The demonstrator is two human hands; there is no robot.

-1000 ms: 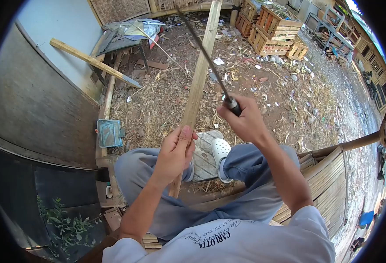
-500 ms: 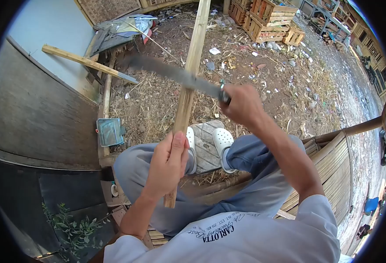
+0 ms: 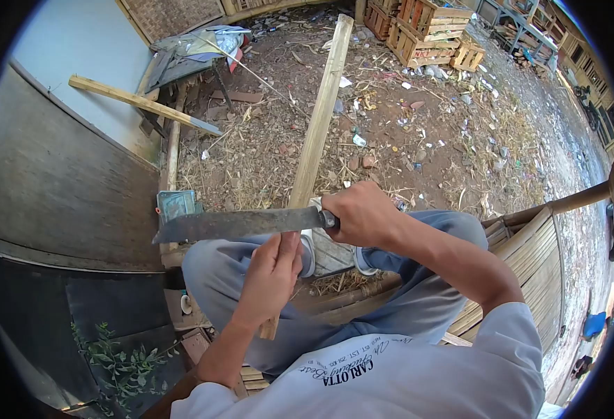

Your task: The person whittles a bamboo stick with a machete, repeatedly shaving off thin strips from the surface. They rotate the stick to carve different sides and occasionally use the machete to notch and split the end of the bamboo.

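A long pale wooden strip [image 3: 321, 119] slants up and away from my lap over the littered ground. Wrapped round its lower part is my left hand [image 3: 268, 279], the short end sticking out below. My right hand [image 3: 364, 218] grips the dark handle of a large knife [image 3: 237, 225]. The broad, stained blade points left and lies across the strip, just above my left thumb. Whether the edge touches the wood cannot be told.
Wooden crates [image 3: 425, 42] stand at the back. A second plank [image 3: 139, 102] leans at the left, near a low table [image 3: 181, 66]. A blue plastic basket [image 3: 175, 204] is beside my left knee. Bamboo slats [image 3: 523, 279] lie at the right.
The knife has swung down from above the strip to just over my left hand, its blade now pointing left. My right hand has come lower and nearer; the strip's far end now shows.
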